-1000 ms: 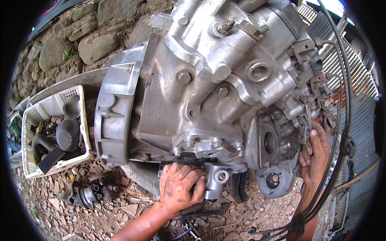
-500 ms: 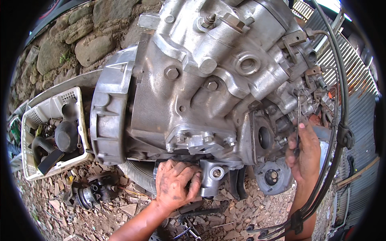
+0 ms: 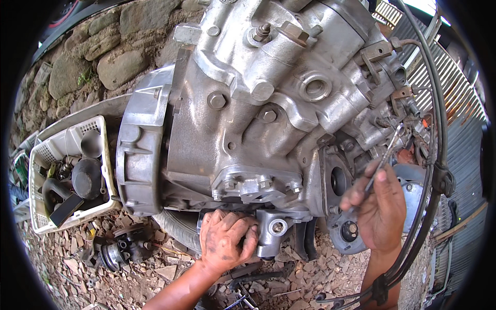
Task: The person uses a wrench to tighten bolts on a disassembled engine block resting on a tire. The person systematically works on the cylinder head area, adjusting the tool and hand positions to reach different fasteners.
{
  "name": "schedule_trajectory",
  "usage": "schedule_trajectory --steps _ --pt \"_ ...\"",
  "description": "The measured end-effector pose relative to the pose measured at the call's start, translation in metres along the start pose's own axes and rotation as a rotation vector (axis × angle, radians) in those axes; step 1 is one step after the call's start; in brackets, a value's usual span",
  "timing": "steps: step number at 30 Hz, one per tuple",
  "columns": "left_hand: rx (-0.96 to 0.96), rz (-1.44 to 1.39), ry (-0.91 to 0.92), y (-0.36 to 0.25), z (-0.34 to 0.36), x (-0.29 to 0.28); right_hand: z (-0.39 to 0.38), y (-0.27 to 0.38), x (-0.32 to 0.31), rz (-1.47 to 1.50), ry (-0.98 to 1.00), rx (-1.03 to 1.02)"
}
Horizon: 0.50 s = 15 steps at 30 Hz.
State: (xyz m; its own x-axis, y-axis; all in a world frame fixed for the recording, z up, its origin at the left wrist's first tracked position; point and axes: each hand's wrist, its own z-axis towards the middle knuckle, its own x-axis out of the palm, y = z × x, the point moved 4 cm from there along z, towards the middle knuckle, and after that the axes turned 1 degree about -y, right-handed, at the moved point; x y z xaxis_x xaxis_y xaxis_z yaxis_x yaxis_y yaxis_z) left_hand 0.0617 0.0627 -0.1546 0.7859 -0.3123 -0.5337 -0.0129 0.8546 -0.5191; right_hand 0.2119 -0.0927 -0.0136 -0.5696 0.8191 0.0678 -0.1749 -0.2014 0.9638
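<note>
A large silver-grey metal gearbox [image 3: 243,129] fills the middle of the view, with bolts, bosses and flanges on its casing. At its lower edge my left hand [image 3: 227,238] curls over a metal cylinder unit [image 3: 276,227], which has a round port beside my fingers. The palm side and the part under it are mostly hidden. On the right, my right hand [image 3: 380,209] grips a slim wrench [image 3: 390,147], its head pointing up and away from me. The wrench head is close to the cluster of fittings [image 3: 380,124] at the gearbox's right end; I cannot tell whether it touches.
Black hoses [image 3: 439,129] hang down the right side, close to my right forearm. A white plastic crate [image 3: 39,206] of parts stands at left. A loose metal part [image 3: 116,248] and several wrenches [image 3: 243,297] lie on stony ground. A stone wall [image 3: 121,64] runs behind.
My right hand has turned and drawn down toward me, and the wrench has come away from the fitting and tilted right. My left hand has stayed on the cylinder unit.
</note>
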Motion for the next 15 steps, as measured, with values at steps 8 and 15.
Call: schedule_trajectory --steps 8,15 --pt "-0.012 -0.011 0.008 0.002 0.000 0.001 0.006 0.017 -0.054 -0.357 -0.385 -0.165" --pt "-0.021 -0.010 0.019 0.003 0.000 0.000 0.023 0.023 -0.068 -0.664 -0.333 -0.253"
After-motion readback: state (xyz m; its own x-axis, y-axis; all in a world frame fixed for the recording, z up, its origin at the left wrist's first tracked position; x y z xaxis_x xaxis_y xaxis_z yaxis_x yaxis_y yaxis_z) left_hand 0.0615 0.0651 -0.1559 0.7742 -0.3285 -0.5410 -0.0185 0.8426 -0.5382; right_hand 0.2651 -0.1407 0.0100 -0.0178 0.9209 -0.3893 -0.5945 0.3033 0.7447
